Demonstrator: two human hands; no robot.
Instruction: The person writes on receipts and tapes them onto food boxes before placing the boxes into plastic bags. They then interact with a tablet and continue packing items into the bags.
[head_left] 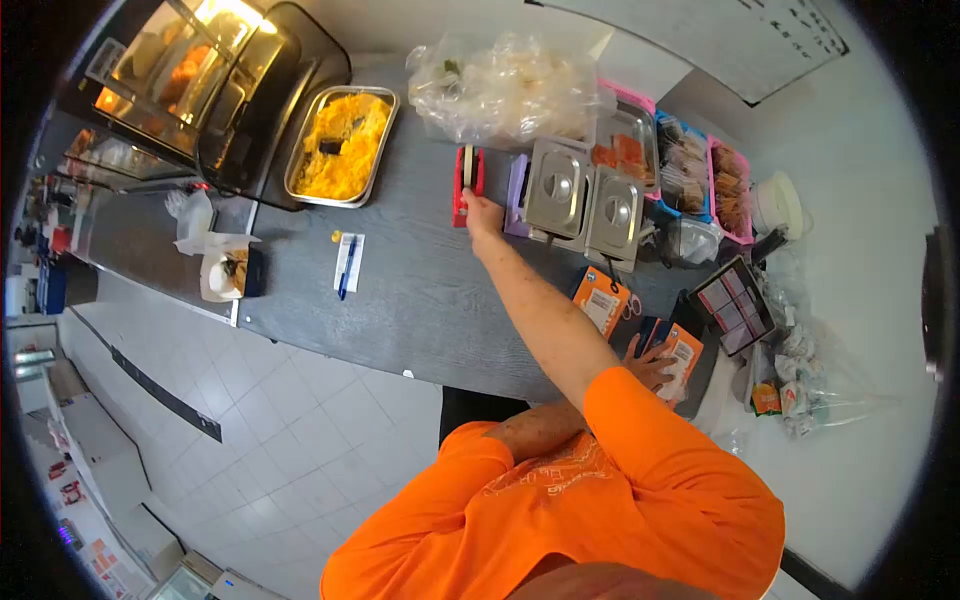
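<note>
My right arm stretches forward across the grey counter. The closed fingers of my right hand (484, 215) pinch the near end of a red tape dispenser (478, 170), which has a pale strip along its middle. Crossing beneath that arm, my left hand (652, 364) rests with fingers spread on an orange-and-white box (686, 350). A dark blue item (650, 330) lies beside those fingers. Another orange-and-white box (602, 302) with a printed label is nearby, and pink-handled scissors (631, 306) lie between the boxes.
Lidded metal containers (558, 190) stand right of the dispenser, with clear plastic bags (505, 90) behind. Further right are baskets of packets (730, 190) and a tablet (735, 305). Leftward are a tray of yellow food (345, 150), a blue pen (347, 268), an open food box (232, 272) and a lit cabinet (180, 75).
</note>
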